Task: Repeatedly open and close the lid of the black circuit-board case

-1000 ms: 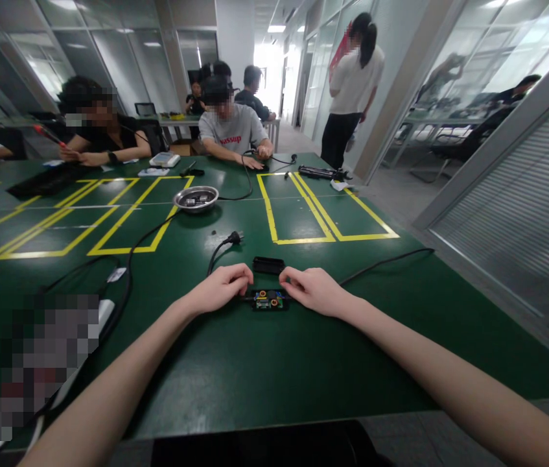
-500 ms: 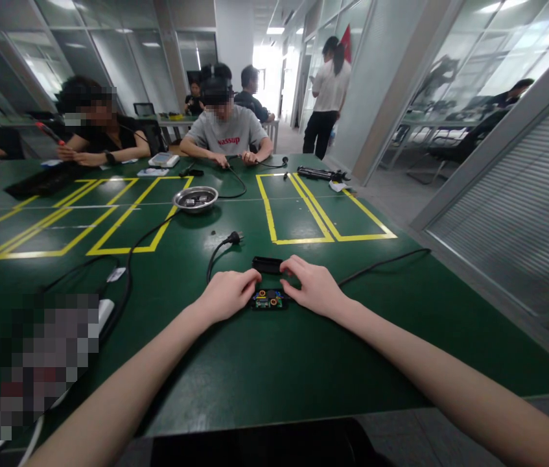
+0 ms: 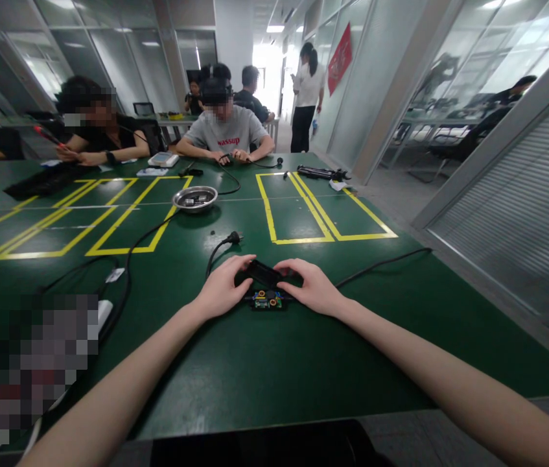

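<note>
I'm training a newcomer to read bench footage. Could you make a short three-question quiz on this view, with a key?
1. True or false: the circuit board lies uncovered.
2. Which is held between the left hand and right hand: a) metal bowl, b) black cover, c) plug?
3. What colour is the tape on the green table?

Key: 1 true; 2 b; 3 yellow.

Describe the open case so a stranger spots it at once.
On the green table, find the left hand and right hand. Nearer the camera than the black shell between them lies the open case. Unlike that shell, it shows electronics with two orange rings.
</note>
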Available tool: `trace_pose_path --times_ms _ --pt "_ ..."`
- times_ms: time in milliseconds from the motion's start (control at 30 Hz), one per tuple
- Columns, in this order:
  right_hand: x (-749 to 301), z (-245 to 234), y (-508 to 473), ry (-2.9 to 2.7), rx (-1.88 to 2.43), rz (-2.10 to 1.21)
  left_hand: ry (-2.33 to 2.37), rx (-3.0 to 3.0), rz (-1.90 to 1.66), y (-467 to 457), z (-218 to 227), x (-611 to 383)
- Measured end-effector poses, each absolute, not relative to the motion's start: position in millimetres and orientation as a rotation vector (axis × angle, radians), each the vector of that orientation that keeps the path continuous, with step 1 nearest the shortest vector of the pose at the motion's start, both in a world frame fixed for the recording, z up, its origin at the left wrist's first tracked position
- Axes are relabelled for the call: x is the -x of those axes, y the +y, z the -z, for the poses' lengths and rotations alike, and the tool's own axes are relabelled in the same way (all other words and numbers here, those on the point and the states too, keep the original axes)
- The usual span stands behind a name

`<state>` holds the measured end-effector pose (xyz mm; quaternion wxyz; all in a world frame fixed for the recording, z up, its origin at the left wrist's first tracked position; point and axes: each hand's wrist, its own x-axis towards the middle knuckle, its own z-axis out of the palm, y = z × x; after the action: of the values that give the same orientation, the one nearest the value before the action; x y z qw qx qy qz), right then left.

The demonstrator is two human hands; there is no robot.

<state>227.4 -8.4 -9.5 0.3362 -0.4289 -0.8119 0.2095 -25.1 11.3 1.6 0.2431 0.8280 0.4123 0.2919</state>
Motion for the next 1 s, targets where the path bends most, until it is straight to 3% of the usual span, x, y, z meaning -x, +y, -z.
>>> trace_pose_path --times_ms 167,400,1000 --pt "-228 10 -10 -1.983 1.002 -0.709 1.032 -1.994 -0.781 14 -8 29" --pt "-229 2 -15 -2.073 0.916 -0.575 1.014 -1.963 -0.626 9 -20 28" --pt "-230 -4 -19 -2.174 0.651 -0.614 0.904 -1.995 -0.454 11 -28 34"
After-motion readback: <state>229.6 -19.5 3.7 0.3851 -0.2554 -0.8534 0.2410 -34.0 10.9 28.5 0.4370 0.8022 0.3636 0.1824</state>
